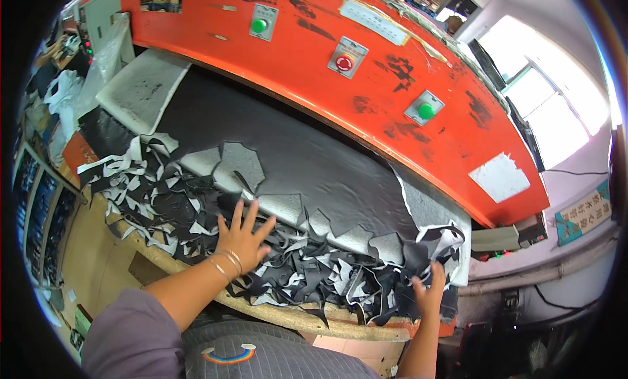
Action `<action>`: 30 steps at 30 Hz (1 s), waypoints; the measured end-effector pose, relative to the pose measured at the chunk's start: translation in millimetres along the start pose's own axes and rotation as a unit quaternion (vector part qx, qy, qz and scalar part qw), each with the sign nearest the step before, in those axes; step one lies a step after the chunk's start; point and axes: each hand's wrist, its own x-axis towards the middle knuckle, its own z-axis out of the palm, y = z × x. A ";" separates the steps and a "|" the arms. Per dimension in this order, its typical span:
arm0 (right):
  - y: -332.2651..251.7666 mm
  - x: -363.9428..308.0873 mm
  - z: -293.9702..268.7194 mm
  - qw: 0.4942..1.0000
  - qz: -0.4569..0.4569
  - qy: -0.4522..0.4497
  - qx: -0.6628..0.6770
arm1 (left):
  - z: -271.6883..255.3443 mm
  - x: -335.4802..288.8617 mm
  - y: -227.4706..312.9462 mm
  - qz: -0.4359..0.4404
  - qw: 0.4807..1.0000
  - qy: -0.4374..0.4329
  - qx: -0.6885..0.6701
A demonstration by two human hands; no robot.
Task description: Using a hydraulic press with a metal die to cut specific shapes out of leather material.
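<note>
A heap of black and white-backed offcuts (pixel 307 274), apparently leather or a similar sheet, lies along the machine's front ledge. My left hand (pixel 242 243) is spread flat over the middle of the heap, fingers apart, with two bracelets on the wrist. Behind it stretches a large black sheet (pixel 281 143) with a jagged, cut-out front edge. White padding (pixel 432 196) shows beneath that sheet. At the heap's right end, my right hand (pixel 430 292) is beside dark scraps, thumb and forefinger apart; its other fingers are partly hidden. Neither hand visibly grips anything.
An orange machine beam (pixel 288 58) spans the back, bearing two green buttons (pixel 425 111) and a red button (pixel 344 63). A worn board edge (pixel 294 319) runs in front of me. Plastic bags (pixel 64 91) hang at the left; a pipe (pixel 543 272) runs along the right wall.
</note>
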 end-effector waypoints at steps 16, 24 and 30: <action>-146.8 -18.3 30.1 0.937 0.230 -0.261 -0.013 | -71.1 40.6 -200.2 0.064 0.977 0.202 -0.033; -165.7 -63.1 8.1 0.926 0.344 -0.077 0.135 | -54.9 -16.1 -347.8 0.016 0.967 -0.237 -0.088; -391.1 85.8 82.1 0.922 0.334 -0.074 0.182 | -89.3 -0.1 -441.3 0.169 0.858 -0.312 -0.370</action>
